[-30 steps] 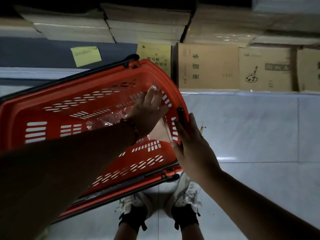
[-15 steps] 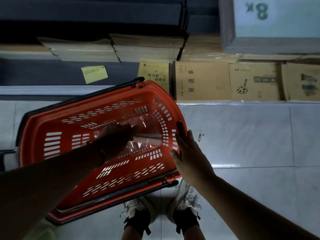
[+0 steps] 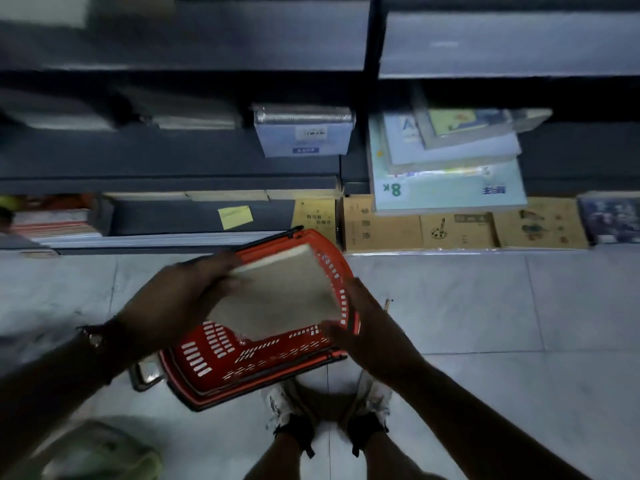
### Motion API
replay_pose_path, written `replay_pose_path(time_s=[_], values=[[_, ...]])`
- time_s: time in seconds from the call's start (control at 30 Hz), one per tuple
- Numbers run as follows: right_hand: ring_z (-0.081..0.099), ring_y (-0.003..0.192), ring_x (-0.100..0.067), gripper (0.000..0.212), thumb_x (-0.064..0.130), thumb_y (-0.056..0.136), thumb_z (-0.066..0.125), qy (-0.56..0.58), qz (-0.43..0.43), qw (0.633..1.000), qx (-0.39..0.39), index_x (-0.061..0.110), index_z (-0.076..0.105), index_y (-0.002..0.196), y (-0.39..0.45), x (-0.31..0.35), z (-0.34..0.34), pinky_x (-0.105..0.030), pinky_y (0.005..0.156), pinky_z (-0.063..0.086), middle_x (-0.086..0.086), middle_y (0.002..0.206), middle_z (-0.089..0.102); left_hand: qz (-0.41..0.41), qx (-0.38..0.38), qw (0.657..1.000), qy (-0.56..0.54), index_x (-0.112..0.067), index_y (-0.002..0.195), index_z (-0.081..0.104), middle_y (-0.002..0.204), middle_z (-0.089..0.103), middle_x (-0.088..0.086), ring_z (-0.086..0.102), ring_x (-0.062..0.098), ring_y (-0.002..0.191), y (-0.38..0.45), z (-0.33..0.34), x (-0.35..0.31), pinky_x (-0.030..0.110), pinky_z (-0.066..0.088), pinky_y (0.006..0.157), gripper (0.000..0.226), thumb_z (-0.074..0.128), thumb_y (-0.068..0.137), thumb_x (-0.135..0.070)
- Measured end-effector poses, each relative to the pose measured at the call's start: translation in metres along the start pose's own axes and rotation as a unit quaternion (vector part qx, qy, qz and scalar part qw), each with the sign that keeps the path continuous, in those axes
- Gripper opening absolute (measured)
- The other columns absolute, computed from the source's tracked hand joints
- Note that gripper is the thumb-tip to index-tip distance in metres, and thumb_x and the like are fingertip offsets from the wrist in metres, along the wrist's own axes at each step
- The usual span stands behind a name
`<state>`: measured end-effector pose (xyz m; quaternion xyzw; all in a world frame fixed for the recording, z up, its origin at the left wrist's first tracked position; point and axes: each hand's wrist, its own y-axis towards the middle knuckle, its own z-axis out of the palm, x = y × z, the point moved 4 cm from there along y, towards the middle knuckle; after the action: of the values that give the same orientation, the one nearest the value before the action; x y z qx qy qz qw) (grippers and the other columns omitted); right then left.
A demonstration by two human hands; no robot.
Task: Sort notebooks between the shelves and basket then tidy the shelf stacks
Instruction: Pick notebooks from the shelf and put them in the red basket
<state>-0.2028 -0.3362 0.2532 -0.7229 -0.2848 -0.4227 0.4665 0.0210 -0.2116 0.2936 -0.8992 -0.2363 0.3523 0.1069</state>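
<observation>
The person stands over a red basket (image 3: 242, 358) on the pale floor (image 3: 485, 306), close to the shelves, likely so that notebooks only have a short way to travel. The basket sits tipped, one long side higher than the other, which lets its open top face the person.

The left hand (image 3: 173, 303) has its grip pinched on the left edge of a stack of notebooks (image 3: 280, 289), fingers curled over the top. The stack is brown, wrapped in something shiny, and is held over the far end of the basket, not lying flat in it. Holding it by the edge probably keeps the pile together as one block.

The right hand (image 3: 367, 323) rests against the basket's right rim, just beside the stack's lower corner. Its fingers look loosely bent, but the picture is blurry, so one cannot tell if its grip holds the rim or only steadies it. It is likely there to stop the basket sliding.

On the bottom shelf (image 3: 207, 237) behind the basket lies a row of brown notebooks (image 3: 457, 230), face up and side by side. A big pale pad marked 8K (image 3: 446, 192) hangs over them from the shelf above.
</observation>
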Motion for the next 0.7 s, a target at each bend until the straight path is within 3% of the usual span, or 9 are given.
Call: replay_pose_path(time_s=[0.07, 0.1, 0.17, 0.23, 0.33, 0.47, 0.57, 0.63, 0.7], values=[[0.062, 0.111, -0.006, 0.058, 0.049, 0.09, 0.067, -0.036, -0.015, 0.999, -0.011, 0.045, 0.036, 0.139, -0.013, 0.039, -0.017, -0.025, 0.079, 0.059, 0.015, 0.127, 0.056, 0.01, 0.009, 1.0, -0.022, -0.048, 0.104, 0.054, 0.092, 0.061, -0.026, 0.062, -0.007, 0.079, -0.013, -0.04, -0.036, 0.011, 0.047, 0.059, 0.035, 0.035, 0.088, -0.072], [0.059, 0.112, -0.005, 0.063, 0.05, 0.089, 0.067, -0.052, -0.022, 0.998, -0.022, 0.043, 0.035, 0.142, -0.023, 0.064, -0.028, -0.027, 0.081, 0.058, 0.012, 0.129, 0.055, 0.011, 0.007, 0.998, -0.057, -0.045, 0.107, 0.057, 0.094, 0.065, -0.024, 0.064, -0.005, 0.083, -0.021, -0.06, -0.055, 0.012, 0.049, 0.06, 0.037, 0.041, 0.089, -0.073], [0.057, 0.112, -0.005, 0.062, 0.045, 0.088, 0.067, -0.084, -0.024, 0.994, -0.069, 0.039, 0.037, 0.142, -0.044, 0.104, -0.05, -0.027, 0.087, 0.053, 0.012, 0.128, 0.057, 0.023, -0.029, 0.99, -0.135, -0.037, 0.111, 0.062, 0.104, 0.066, -0.025, 0.065, -0.007, 0.09, -0.03, -0.09, -0.088, 0.009, 0.049, 0.068, 0.027, 0.053, 0.092, -0.054], [0.061, 0.104, -0.003, 0.046, 0.036, 0.089, 0.068, -0.07, -0.011, 0.992, -0.109, 0.034, 0.049, 0.131, -0.063, 0.132, -0.071, -0.028, 0.086, 0.052, 0.014, 0.119, 0.063, 0.041, -0.05, 0.982, -0.18, -0.032, 0.109, 0.063, 0.103, 0.067, -0.026, 0.064, -0.01, 0.087, -0.035, -0.111, -0.117, 0.005, 0.046, 0.068, 0.02, 0.058, 0.092, -0.041], [0.066, 0.089, -0.004, 0.014, 0.028, 0.092, 0.066, -0.013, -0.012, 0.986, -0.163, 0.027, 0.061, 0.104, -0.101, 0.183, -0.105, -0.035, 0.079, 0.053, 0.012, 0.099, 0.07, 0.081, -0.075, 0.966, -0.235, -0.026, 0.103, 0.065, 0.092, 0.071, -0.012, 0.064, -0.001, 0.079, -0.053, -0.148, -0.172, 0.016, 0.047, 0.066, 0.016, 0.068, 0.092, -0.037], [0.064, 0.079, -0.007, 0.005, 0.017, 0.092, 0.067, 0.02, -0.061, 0.973, -0.224, 0.018, 0.063, 0.094, -0.156, 0.244, -0.131, -0.029, 0.07, 0.046, 0.002, 0.092, 0.07, 0.124, -0.142, 0.953, -0.236, -0.037, 0.101, 0.066, 0.096, 0.069, -0.009, 0.066, 0.002, 0.087, -0.083, -0.191, -0.225, 0.024, 0.054, 0.068, 0.011, 0.07, 0.09, -0.038], [0.065, 0.083, -0.011, 0.008, 0.012, 0.092, 0.066, 0.061, -0.101, 0.959, -0.258, 0.019, 0.064, 0.093, -0.189, 0.276, -0.146, -0.032, 0.073, 0.046, 0.0, 0.094, 0.073, 0.137, -0.215, 0.936, -0.243, -0.034, 0.117, 0.062, 0.095, 0.065, 0.003, 0.063, 0.0, 0.082, -0.107, -0.217, -0.252, 0.017, 0.051, 0.066, 0.028, 0.069, 0.089, -0.036], [0.066, 0.081, -0.01, 0.01, 0.011, 0.093, 0.064, 0.098, -0.118, 0.948, -0.278, 0.021, 0.064, 0.092, -0.209, 0.293, -0.157, -0.033, 0.072, 0.047, 0.005, 0.092, 0.074, 0.112, -0.261, 0.906, -0.314, -0.032, 0.126, 0.056, 0.103, 0.065, 0.003, 0.066, 0.006, 0.087, -0.121, -0.224, -0.261, 0.02, 0.052, 0.07, 0.042, 0.07, 0.087, -0.037], [0.067, 0.078, -0.009, 0.01, 0.011, 0.095, 0.061, 0.143, -0.136, 0.935, -0.295, 0.02, 0.064, 0.095, -0.225, 0.309, -0.167, -0.033, 0.071, 0.049, 0.006, 0.088, 0.074, 0.075, -0.247, 0.89, -0.375, -0.032, 0.135, 0.047, 0.11, 0.066, 0.0, 0.069, 0.015, 0.098, -0.133, -0.219, -0.271, 0.028, 0.055, 0.078, 0.054, 0.068, 0.086, -0.041]])
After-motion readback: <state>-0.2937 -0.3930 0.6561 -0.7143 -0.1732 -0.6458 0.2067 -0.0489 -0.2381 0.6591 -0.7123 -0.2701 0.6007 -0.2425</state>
